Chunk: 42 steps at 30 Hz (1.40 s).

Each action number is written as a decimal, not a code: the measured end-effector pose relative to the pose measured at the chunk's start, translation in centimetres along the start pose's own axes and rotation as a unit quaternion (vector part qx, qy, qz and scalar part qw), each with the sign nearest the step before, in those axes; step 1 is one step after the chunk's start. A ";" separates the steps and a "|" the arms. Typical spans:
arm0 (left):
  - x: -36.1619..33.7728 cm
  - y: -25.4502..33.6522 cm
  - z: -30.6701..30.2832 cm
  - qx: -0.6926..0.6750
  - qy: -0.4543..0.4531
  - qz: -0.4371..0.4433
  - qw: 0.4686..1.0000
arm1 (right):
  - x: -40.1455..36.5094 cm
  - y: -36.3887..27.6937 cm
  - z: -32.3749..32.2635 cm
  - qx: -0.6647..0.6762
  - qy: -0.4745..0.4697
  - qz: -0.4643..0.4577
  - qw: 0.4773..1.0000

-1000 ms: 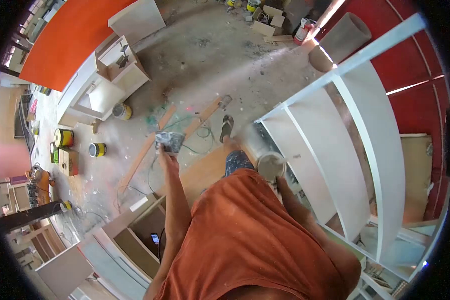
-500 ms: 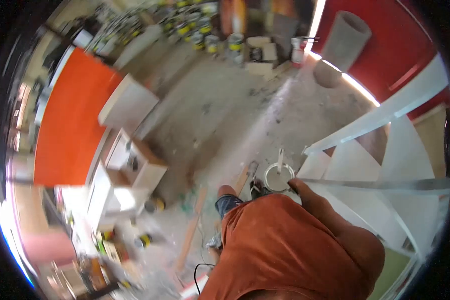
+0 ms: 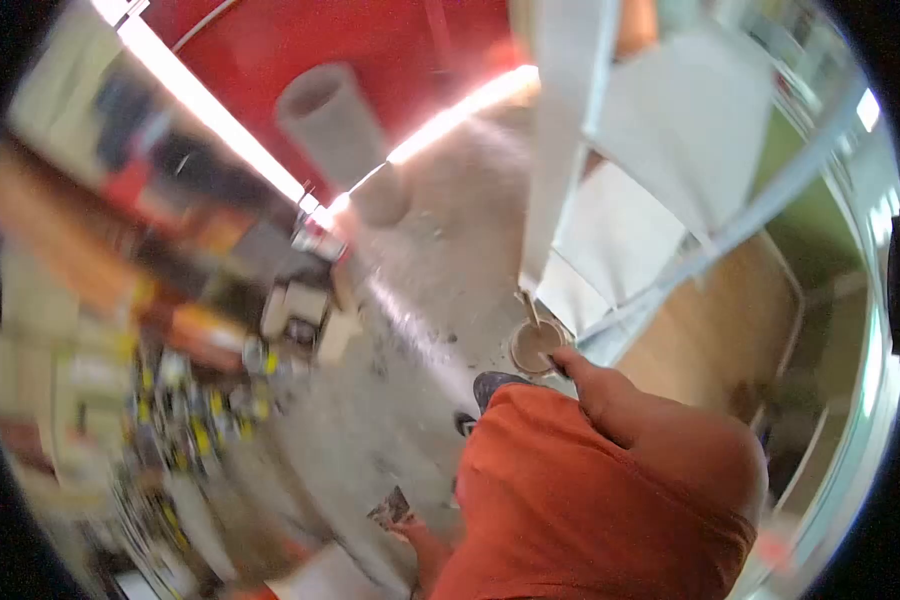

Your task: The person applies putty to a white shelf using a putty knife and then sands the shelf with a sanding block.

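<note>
My left hand is closed on the edge of a flat, blade-like piece with grey and dark speckles, held out low beside my body. My right hand has its fingers curled together and overlaps the rim of a round bucket. A small dark tip shows at its fingers, but I cannot tell what it belongs to. Brownish contents show in the bucket, and a stick stands up out of it. My shoe is just left of the bucket.
A white staircase-like frame with pale panels rises beside the bucket. A grey cylinder stands by the red wall. An open cardboard box and several paint cans sit on the concrete floor at left.
My view has swung round to the right, so the red wall and cylinder moved left and the orange panel left view. My left hand with the speckled piece has come into sight.
</note>
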<state>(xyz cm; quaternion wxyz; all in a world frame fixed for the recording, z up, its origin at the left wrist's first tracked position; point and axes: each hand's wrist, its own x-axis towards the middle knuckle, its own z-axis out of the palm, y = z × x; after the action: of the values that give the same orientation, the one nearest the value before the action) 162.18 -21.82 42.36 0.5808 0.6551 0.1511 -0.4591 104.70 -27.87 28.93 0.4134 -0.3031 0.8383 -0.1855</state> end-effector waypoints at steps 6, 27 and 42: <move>13.8 14.9 28.7 0.458 -0.298 0.172 0.820 | 0.1 -3.1 2.1 0.402 0.083 0.242 0.879; 3.2 -13.3 73.3 0.809 -0.577 0.022 0.110 | 1.1 -21.9 22.6 0.797 0.271 0.414 0.347; 15.3 -13.4 79.8 0.900 -0.407 -0.125 0.092 | 13.3 -17.0 37.9 0.902 0.273 0.304 0.141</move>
<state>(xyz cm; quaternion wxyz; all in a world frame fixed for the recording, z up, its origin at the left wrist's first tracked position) 126.60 -94.99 29.78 -0.5318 0.3773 -0.5542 -0.5174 134.96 -51.64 8.44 0.1597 0.6355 0.1560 -0.7391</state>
